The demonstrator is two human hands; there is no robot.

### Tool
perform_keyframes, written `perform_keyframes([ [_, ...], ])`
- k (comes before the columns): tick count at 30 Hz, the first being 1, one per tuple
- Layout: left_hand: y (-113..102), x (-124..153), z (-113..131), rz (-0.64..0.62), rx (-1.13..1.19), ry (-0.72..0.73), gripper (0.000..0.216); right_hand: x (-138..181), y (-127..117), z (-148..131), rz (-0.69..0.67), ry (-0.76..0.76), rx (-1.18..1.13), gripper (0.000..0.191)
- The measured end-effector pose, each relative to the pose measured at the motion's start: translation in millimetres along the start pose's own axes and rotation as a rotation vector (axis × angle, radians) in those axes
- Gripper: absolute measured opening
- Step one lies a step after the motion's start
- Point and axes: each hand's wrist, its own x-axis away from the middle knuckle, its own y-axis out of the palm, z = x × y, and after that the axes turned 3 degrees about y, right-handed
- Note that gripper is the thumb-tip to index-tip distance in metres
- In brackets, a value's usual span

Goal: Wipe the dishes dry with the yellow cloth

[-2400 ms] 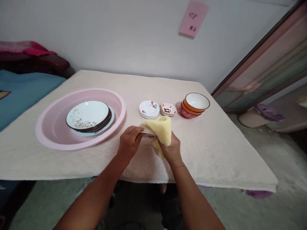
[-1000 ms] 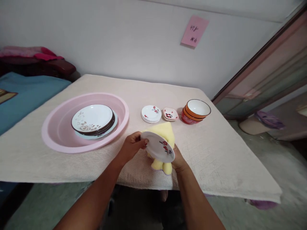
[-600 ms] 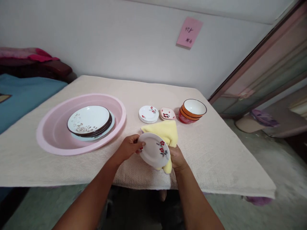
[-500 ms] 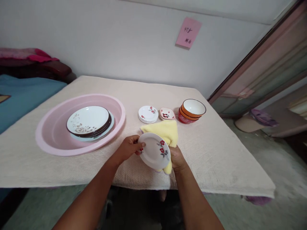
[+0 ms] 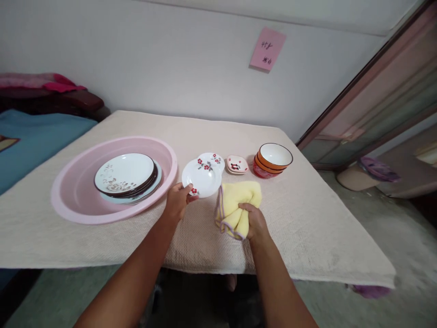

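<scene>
My left hand grips a white plate with red flowers by its near left rim, thumb on top. The plate overlaps the front of a small stack of matching plates in view; I cannot tell whether they touch. My right hand is closed on a bunched yellow cloth with a purple edge, to the right of the plate. Small square dishes with a cartoon print sit stacked beyond the cloth.
A pink basin at left holds stacked larger plates. Stacked orange and red bowls stand at the right. A pale cloth covers the table. A wall with a pink note rises behind.
My left hand has carried the plate forward and left, away from the yellow cloth, towards the small plate stack. The cloth has come off the plate and stays in my right hand.
</scene>
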Motion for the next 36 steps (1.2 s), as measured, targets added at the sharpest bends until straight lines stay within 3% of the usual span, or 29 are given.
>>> perform_keyframes([
  [10,35,-35,-10,0.107,0.119,-0.034,0.011,4,-4,5,-0.042,0.035,0.047,0.035],
  [20,59,-46,-27,0.132,0.129,-0.073,0.017,13,-14,3,-0.029,0.02,0.042,0.034],
  [27,64,-48,-29,0.093,0.121,-0.097,0.007,19,-19,3,-0.044,-0.017,0.034,0.034],
  [36,62,-45,-32,0.047,0.102,-0.102,0.014,21,-21,5,-0.041,-0.039,0.074,0.031],
])
